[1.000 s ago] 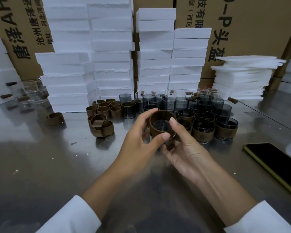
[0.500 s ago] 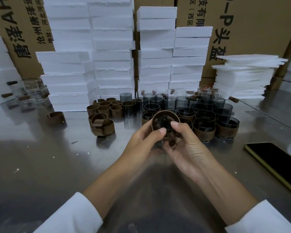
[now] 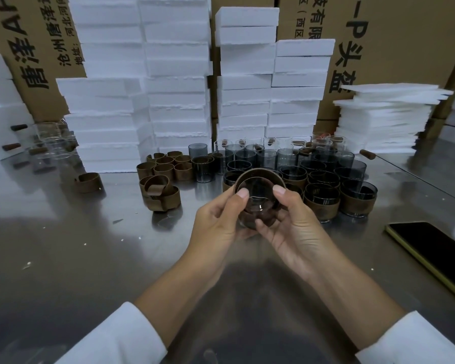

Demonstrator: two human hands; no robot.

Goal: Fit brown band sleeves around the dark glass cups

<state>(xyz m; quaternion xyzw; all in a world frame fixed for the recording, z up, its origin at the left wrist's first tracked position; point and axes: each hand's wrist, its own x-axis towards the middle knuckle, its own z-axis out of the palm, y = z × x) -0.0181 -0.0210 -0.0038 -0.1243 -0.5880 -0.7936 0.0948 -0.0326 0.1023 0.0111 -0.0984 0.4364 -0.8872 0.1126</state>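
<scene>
Closest to us are two white sleeves, and both arms reach out over the shiny table. The left hand and the right hand hold one dark glass cup between them, up off the table. Both hands are curled round it, with fingers under it and a thumb on each side of the top edge. The cup is tipped so its open mouth looks back at the person. A brown band goes round the cup, up near the mouth end, so I think the step now is sliding the band on. How far down it has gone is hard to tell, because the fingers hide the lower part. Next, the thumbs should push evenly on both sides until the band sits snug, like on the finished ones. A black phone lies to the right. Farther off on the left is a heap of loose bands. Just behind the hands stand the done cups with bands on, and behind those the bare cups that wait. At the back are white foam blocks and big brown boxes.
</scene>
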